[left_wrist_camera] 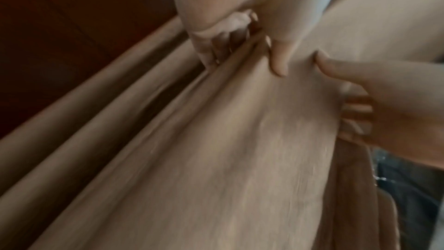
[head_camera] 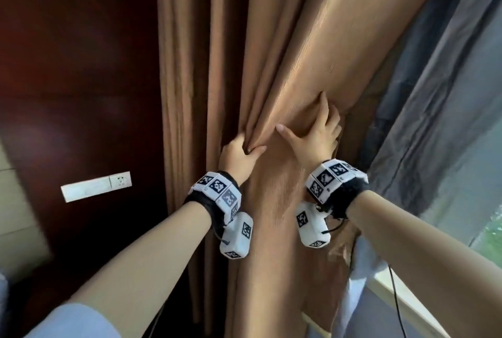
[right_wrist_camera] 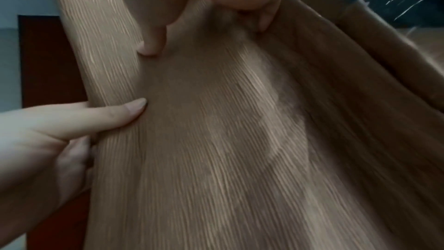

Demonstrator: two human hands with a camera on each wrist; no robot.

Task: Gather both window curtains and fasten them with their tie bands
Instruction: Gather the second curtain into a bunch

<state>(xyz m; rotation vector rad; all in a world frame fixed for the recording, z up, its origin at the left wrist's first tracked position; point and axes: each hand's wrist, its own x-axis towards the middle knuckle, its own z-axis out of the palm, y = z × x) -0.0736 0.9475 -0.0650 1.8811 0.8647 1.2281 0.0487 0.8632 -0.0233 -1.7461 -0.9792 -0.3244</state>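
A tan ribbed curtain hangs in front of me, drawn into a thick bundle. My left hand pinches several folds at the bundle's left side, fingers tucked into the pleats and thumb on the front; the left wrist view shows the same grip of the left hand on the curtain. My right hand holds the bundle's right side, thumb spread across the front and fingers wrapped behind the edge. In the right wrist view the right hand clasps the curtain likewise. No tie band shows in any view.
A dark red wood panel with a white socket plate stands to the left. More tan pleats hang beside it. A grey sheer curtain hangs to the right, over a pale window sill.
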